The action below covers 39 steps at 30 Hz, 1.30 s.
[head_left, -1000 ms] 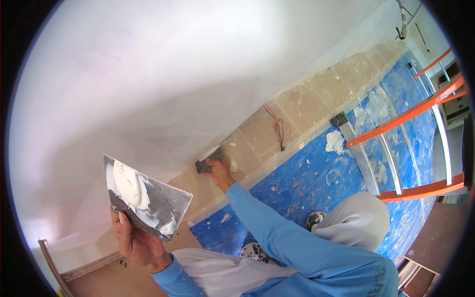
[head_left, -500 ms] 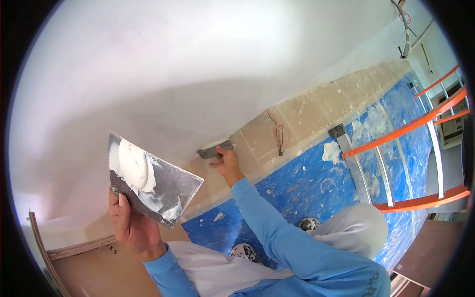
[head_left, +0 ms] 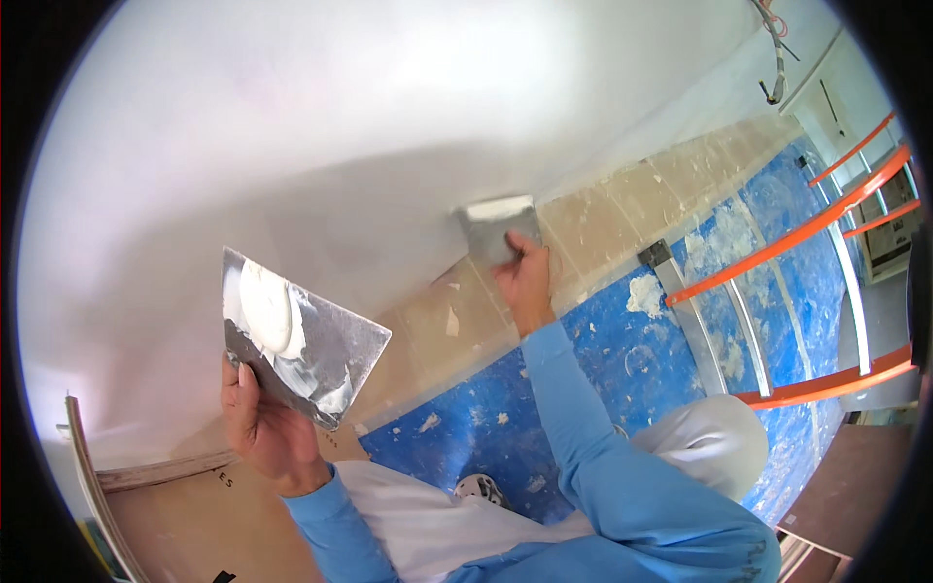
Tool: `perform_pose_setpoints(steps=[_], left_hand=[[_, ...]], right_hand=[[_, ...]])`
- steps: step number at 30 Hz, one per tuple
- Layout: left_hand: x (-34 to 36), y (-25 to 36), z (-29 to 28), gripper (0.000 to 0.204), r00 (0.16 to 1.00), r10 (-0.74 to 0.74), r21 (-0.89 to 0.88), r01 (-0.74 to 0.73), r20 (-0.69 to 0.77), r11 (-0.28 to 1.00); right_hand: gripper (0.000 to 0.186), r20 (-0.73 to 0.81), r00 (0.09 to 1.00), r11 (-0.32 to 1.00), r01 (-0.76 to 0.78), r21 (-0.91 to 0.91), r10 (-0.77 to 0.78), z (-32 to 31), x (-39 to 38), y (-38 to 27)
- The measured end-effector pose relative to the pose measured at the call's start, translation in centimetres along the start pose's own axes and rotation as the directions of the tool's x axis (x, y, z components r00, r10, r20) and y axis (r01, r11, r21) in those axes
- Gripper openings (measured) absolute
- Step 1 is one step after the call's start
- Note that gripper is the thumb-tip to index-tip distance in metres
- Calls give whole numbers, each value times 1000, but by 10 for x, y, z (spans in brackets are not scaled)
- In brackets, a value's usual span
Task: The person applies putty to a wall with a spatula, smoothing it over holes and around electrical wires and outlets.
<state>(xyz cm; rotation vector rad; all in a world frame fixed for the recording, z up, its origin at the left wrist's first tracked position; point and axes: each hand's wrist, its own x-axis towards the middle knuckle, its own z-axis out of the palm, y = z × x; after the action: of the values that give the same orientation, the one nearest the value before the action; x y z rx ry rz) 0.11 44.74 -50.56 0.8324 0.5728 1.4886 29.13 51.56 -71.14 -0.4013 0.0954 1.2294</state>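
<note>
My left hand (head_left: 277, 442) grips a flat metal plate (head_left: 342, 342) from its lower left side, tilted in front of the wall. A thick mound of white filler (head_left: 267, 311) lies on its left part, with thinner smears toward the lower corner. To the right and farther off, my right hand (head_left: 526, 287) is closed on a broad putty knife (head_left: 489, 236). White filler lines the blade's far edge. That blade is at the low part of the white wall (head_left: 389, 97); whether its edge touches the wall I cannot tell.
Brown tiles (head_left: 452, 325) run along the wall's foot, beside a blue floor sheet (head_left: 622, 335) spotted with dried filler. An orange ladder (head_left: 807, 238) lies across the right side. Cables (head_left: 778, 73) hang at upper right. A brown board (head_left: 185, 530) is at lower left.
My right hand has moved right and farther away with the putty knife, whose blade now faces me more fully. The left hand and its plate have barely shifted.
</note>
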Motion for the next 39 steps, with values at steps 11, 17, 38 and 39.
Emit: perform_pose_setpoints(steps=[11, 17, 38, 39], left_hand=[[1, 5, -12, 38, 1000, 1, 8, -1, -27, 1000], [5, 6, 2, 41, 998, 15, 42, -12, -58, 999], [-10, 12, 1, 31, 1000, 23, 67, -24, 15, 997], [-12, 12, 2, 30, 1000, 17, 50, -17, 7, 999]], right_hand=[[25, -334, 837, 879, -475, -47, 434, -115, -42, 184], [24, -331, 841, 902, -422, 93, 428, -125, 0, 226], [22, -28, 999, 998, 27, -55, -28, -7, 18, 20], [22, -143, 990, 992, 11, 126, 7, 13, 8, 5]])
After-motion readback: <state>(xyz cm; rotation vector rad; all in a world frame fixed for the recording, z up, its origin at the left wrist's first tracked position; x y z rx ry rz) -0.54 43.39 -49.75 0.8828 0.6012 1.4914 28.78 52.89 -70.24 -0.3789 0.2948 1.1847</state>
